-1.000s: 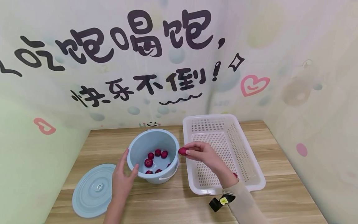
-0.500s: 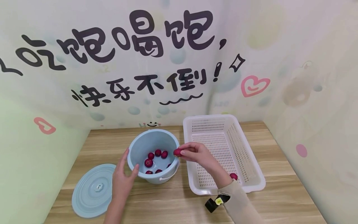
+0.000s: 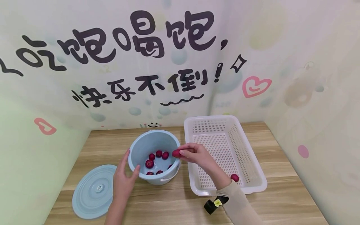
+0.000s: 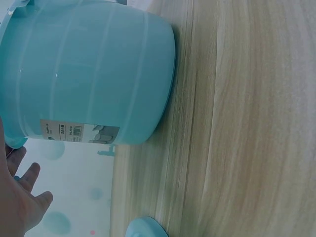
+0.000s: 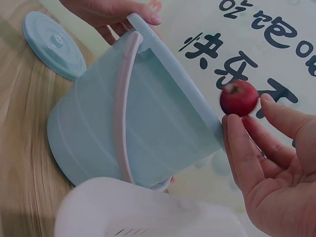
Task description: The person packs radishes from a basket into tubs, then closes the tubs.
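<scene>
My right hand point(image 3: 197, 154) pinches a small round red fruit point(image 5: 239, 98) with a brownish stem end, between thumb and fingertips. In the head view, that fruit is at the right rim of a light blue bucket point(image 3: 154, 137). Several like fruits point(image 3: 149, 163) lie on the bucket's floor. With thumb and fingers spread, my left hand point(image 3: 123, 181) rests against the bucket's left side near the rim. The left wrist view shows the bucket's labelled wall point(image 4: 98, 64) and some fingers point(image 4: 30, 174) beyond it. Another red fruit point(image 3: 234, 177) sits in the white basket.
A blue lid point(image 3: 92, 192) lies on the wooden table left of the bucket, partly behind the left hand. The white perforated basket point(image 3: 194, 184) stands on the right, under the right forearm. The bucket's pale handle point(image 5: 122, 103) hangs down. A printed wall point(image 3: 174, 56) rises behind the table.
My right hand has moved left with the pinched fruit, from beside the bucket to its right rim. More of the basket's fruit shows now. The left hand and the bucket stay about the same.
</scene>
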